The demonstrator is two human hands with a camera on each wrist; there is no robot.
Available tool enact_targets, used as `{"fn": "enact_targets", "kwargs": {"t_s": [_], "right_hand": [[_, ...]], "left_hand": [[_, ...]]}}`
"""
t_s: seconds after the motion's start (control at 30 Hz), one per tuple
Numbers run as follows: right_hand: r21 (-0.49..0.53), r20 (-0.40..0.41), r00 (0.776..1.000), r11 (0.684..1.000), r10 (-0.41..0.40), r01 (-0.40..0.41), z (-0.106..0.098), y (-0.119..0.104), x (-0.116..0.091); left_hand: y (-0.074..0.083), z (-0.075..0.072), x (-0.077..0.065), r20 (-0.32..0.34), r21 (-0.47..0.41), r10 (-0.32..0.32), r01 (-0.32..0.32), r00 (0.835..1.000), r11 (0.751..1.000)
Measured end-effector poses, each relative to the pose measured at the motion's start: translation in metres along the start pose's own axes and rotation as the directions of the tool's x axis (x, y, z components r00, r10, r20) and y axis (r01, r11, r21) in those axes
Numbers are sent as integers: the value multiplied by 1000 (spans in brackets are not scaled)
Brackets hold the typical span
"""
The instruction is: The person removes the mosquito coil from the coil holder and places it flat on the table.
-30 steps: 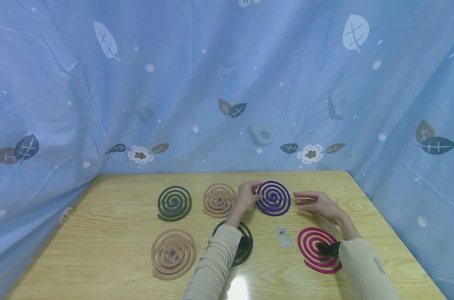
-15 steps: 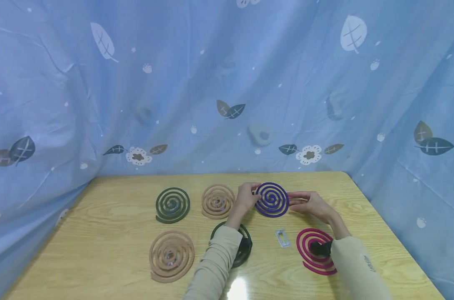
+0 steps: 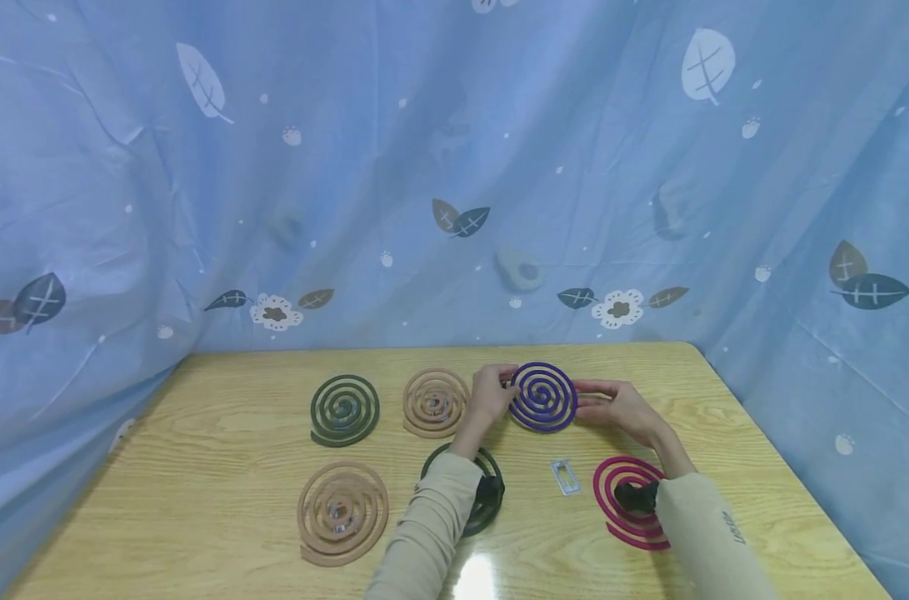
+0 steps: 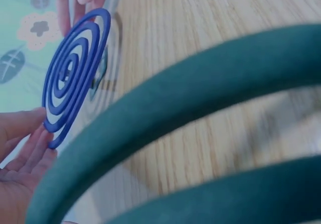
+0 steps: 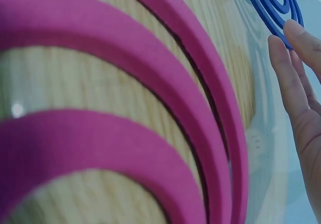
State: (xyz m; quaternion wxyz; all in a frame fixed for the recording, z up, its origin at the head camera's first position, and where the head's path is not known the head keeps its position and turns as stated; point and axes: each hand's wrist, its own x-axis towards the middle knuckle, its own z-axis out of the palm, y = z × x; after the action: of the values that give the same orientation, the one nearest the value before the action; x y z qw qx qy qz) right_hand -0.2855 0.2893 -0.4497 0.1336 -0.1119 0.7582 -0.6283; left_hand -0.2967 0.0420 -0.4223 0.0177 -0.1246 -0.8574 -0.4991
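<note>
A purple-blue mosquito coil is held up at the back of the table, tilted on edge in the left wrist view. My left hand pinches its left rim, thumb on one side and fingertips on the other. At the opposite rim my right hand has thumb and straight fingers on either side of the edge. Behind the coil, a small thin piece shows in the left wrist view, partly hidden. Below my right wrist lies a pink coil. A dark green coil sits under my left forearm.
To the left are a green coil and two tan coils, one at the back and one at the front. A small metal coil stand lies flat mid-table. A blue curtain hangs behind the table.
My right hand has moved left from beside the purple-blue coil to its right rim. My left hand keeps hold of the left rim.
</note>
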Motion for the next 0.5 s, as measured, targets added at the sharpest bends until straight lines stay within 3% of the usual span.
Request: {"fn": "enact_targets", "kwargs": {"t_s": [0.3, 0.5], "right_hand": [[-42, 11, 1000, 999, -5, 6, 0, -7, -1], [-56, -2, 1000, 998, 1, -1, 0, -9, -3]], "left_hand": [[0, -3, -2, -34, -22, 42, -42, 999, 999], [5, -5, -5, -41, -25, 26, -27, 999, 999]]}}
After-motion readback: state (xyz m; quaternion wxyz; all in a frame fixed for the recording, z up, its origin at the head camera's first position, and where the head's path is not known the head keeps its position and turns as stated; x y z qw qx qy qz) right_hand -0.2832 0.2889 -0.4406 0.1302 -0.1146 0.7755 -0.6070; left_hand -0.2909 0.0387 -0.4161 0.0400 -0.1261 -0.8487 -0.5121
